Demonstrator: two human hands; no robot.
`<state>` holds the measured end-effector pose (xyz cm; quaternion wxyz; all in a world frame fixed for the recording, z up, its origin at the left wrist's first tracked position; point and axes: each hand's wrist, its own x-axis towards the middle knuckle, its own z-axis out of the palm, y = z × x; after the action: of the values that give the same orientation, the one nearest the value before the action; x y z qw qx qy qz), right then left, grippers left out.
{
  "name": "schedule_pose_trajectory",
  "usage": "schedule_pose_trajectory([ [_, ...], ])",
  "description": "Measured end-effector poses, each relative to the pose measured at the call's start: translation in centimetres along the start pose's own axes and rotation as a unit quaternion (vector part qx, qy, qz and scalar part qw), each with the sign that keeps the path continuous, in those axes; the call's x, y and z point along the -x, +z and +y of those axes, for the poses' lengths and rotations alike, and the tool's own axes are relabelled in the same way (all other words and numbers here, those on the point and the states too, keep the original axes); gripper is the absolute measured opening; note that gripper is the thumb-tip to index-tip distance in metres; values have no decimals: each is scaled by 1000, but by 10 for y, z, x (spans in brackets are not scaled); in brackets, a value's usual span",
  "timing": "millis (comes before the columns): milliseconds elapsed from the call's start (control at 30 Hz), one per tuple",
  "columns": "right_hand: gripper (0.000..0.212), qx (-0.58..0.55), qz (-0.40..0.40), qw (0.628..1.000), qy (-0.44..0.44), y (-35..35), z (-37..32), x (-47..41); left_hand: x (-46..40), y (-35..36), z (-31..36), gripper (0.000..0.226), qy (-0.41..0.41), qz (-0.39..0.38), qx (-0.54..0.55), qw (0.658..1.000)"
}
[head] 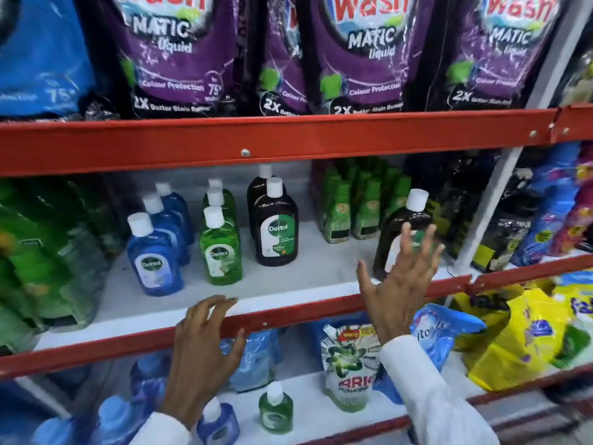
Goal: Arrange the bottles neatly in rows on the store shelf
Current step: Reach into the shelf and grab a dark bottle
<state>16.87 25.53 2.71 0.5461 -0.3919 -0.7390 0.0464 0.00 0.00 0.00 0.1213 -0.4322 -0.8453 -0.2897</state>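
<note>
While green refill pouches (48,252) are crowding the left end of the middle shelf (288,281), a file of blue bottles (157,252) is standing next to them, front to back, with a file of green bottles (221,245) just beside it and two dark brown bottles (276,232) one behind the other further right. Below and in front of these, the left hand (205,351) is hovering at the shelf's red front rail (288,319) with fingers spread and curled, gripping nothing. The right hand (401,284) is reaching up over the rail, released and splayed, its fingertips (407,229) lying against or just in front of a lone dark brown bottle (401,229) (contact is hard to judge), which is tilting slightly near the right end of the shelf, in front of small green packs (353,207). On the shelf underneath, loose blue and green bottles are sitting among detergent pouches (349,364).
</note>
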Motion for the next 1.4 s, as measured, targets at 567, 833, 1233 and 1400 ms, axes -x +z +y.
schedule_pose_trajectory([
  [567,116,-125,-20,978,166,11,8,-25,13,-10,-55,46,-24,18,-33,999],
  [833,120,-184,-146,968,90,18,-91,14,27,-12,-65,51,-15,-19,-81,996],
  [1233,119,-122,-194,970,85,38,-124,46,31,-18,-63,63,10,-38,-7,999],
  [1400,115,-150,-172,971,70,33,-112,55,31,-19,-63,62,29,-37,-47,998],
])
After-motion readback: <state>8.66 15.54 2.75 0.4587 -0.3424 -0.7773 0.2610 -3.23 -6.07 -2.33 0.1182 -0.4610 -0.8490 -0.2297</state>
